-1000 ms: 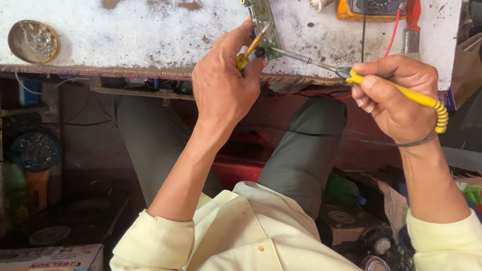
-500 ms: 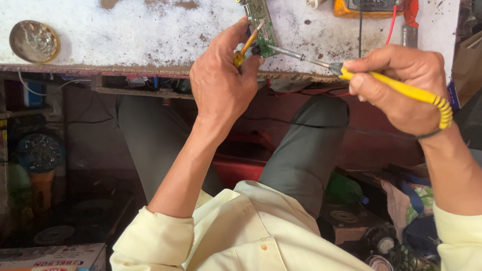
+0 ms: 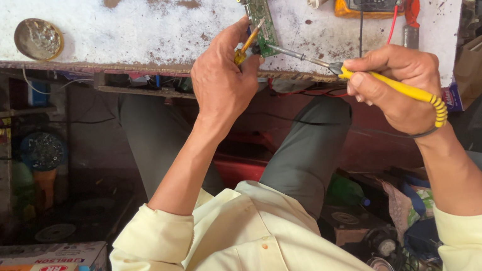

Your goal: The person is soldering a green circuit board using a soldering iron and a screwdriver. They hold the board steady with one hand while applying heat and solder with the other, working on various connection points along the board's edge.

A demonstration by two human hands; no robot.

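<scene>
The left hand (image 3: 222, 84) is pinching a small yellow-handled tool (image 3: 248, 44) in its fingers against the green circuit board (image 3: 257, 9) lying at the bench (image 3: 110, 27) edge, while the right hand (image 3: 396, 90) is gripping a yellow soldering iron (image 3: 373, 80), its tip meeting the board's lower end, half hidden.

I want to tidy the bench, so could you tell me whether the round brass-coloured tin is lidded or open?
Open: the round brass-coloured tin on the stained white workbench has no lid, and its dull grey inside shows.
</scene>
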